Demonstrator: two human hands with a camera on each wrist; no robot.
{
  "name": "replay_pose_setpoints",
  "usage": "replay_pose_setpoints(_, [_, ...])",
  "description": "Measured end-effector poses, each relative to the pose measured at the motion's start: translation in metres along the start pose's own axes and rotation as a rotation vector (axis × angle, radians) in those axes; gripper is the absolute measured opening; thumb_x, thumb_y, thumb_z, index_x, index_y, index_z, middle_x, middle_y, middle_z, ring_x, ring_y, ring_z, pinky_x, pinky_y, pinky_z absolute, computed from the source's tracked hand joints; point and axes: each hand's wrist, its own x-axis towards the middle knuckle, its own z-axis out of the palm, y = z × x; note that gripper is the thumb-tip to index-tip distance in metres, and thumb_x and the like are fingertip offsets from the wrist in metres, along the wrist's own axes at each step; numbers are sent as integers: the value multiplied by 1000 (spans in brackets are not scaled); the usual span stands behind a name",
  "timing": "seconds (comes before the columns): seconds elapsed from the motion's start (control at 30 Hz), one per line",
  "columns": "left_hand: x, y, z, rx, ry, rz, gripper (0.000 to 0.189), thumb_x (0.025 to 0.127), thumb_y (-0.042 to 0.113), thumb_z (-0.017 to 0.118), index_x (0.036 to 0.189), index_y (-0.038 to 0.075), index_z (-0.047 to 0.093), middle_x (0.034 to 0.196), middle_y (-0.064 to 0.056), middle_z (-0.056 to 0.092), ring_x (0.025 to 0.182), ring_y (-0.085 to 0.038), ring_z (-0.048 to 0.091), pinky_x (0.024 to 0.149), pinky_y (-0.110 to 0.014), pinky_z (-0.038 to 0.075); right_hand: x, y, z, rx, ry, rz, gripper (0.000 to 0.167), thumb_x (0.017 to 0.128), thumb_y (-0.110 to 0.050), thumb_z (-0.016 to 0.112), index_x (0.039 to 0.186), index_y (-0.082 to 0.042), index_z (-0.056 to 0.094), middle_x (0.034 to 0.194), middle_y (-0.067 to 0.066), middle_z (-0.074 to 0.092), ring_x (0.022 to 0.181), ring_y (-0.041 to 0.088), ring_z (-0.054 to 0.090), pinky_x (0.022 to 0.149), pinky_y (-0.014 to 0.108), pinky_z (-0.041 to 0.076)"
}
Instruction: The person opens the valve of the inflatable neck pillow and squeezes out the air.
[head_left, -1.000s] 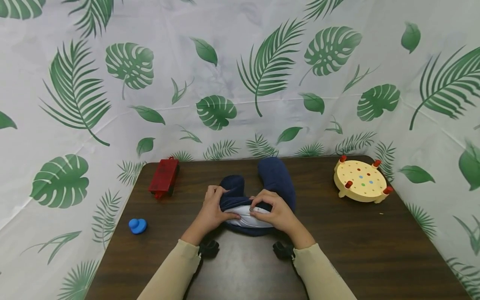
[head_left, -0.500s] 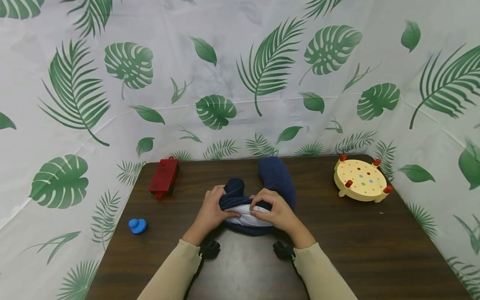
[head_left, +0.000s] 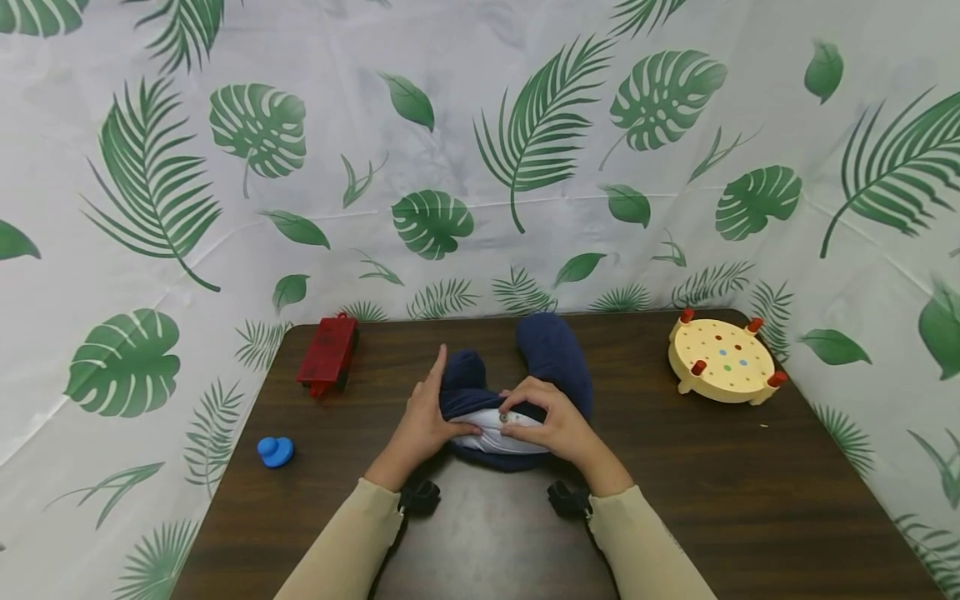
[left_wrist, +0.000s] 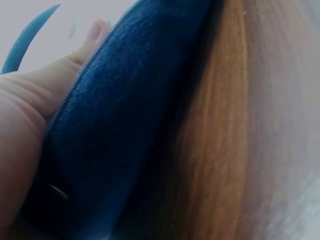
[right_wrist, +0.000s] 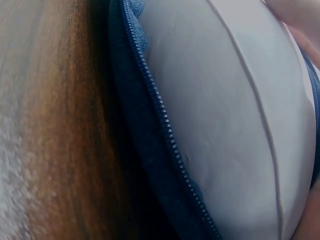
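A navy U-shaped neck pillow (head_left: 555, 358) lies on the table, its curved end toward me. Its zipped cover gapes there, showing the white inner cushion (head_left: 480, 425). My left hand (head_left: 426, 427) is at the left side of the opening, a finger straight and pointing away, the thumb across the zip edge onto the white cushion. Curled at the right side, my right hand (head_left: 551, 422) holds the pillow at the opening, thumb and index tips against the white cushion. The zipper teeth (right_wrist: 167, 130) run along the cover's near edge in the right wrist view.
On the dark wood table (head_left: 675, 517), a red box-like object (head_left: 328, 354) is at the back left and a blue knobbed piece (head_left: 275, 451) nearer the left edge. A round yellow pegboard-like toy (head_left: 722, 361) with red-tipped legs stands back right. Leaf-print cloth (head_left: 337, 217) hangs behind.
My left hand's fingers, bent over the cover earlier, have straightened, one now pointing away from me. The pillow's left arm shifted slightly. My right hand stays in nearly the same place.
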Motion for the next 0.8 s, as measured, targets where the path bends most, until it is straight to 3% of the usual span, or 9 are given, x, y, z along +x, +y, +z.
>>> replay_pose_setpoints(0.07, [1, -1, -1, 11, -3, 31, 139, 68, 41, 105, 175, 39, 17, 170, -12, 48, 145, -47, 49, 118, -72, 39, 0, -1, 0, -7, -1, 12, 37, 79, -6, 98, 110, -17, 82, 112, 1, 75, 123, 25, 71, 109, 25, 49])
replay_pose_setpoints(0.17, [2, -2, -2, 17, -1, 65, 128, 68, 39, 106, 171, 41, 31, 162, -11, 56, 135, -39, 54, 115, -65, 43, 1, -6, 1, -9, 6, 23, 35, 78, -2, 97, 109, -13, 82, 110, 3, 75, 122, 27, 72, 109, 24, 49])
replay_pose_setpoints(0.33, [3, -2, -3, 26, 13, 98, 113, 67, 39, 106, 164, 37, 47, 158, -6, 62, 123, -32, 58, 108, -56, 49, 7, -25, 0, 12, 22, 15, 32, 77, 4, 95, 105, -7, 82, 105, 4, 75, 119, 27, 73, 105, 24, 50])
replay_pose_setpoints(0.5, [3, -2, -3, 38, 24, 121, 105, 68, 41, 105, 160, 31, 55, 157, -3, 64, 129, -30, 62, 109, -53, 49, 7, -26, 0, -2, 34, 5, 32, 78, 3, 95, 104, -9, 82, 104, 3, 75, 116, 25, 73, 102, 28, 52])
replay_pose_setpoints(0.7, [3, -2, -3, 39, 20, 123, 101, 70, 42, 104, 158, 26, 58, 156, -2, 65, 134, -31, 64, 113, -54, 49, 4, -9, 2, -30, 44, 21, 32, 79, -5, 98, 105, -16, 84, 103, 0, 76, 106, 21, 70, 93, 50, 54])
replay_pose_setpoints(0.8, [3, -1, -4, 31, 9, 104, 103, 69, 42, 104, 159, 27, 56, 156, -3, 64, 133, -33, 62, 114, -55, 50, 4, -6, 2, -39, 40, 14, 31, 80, -10, 98, 106, -19, 84, 104, -1, 77, 104, 19, 70, 92, 52, 54])
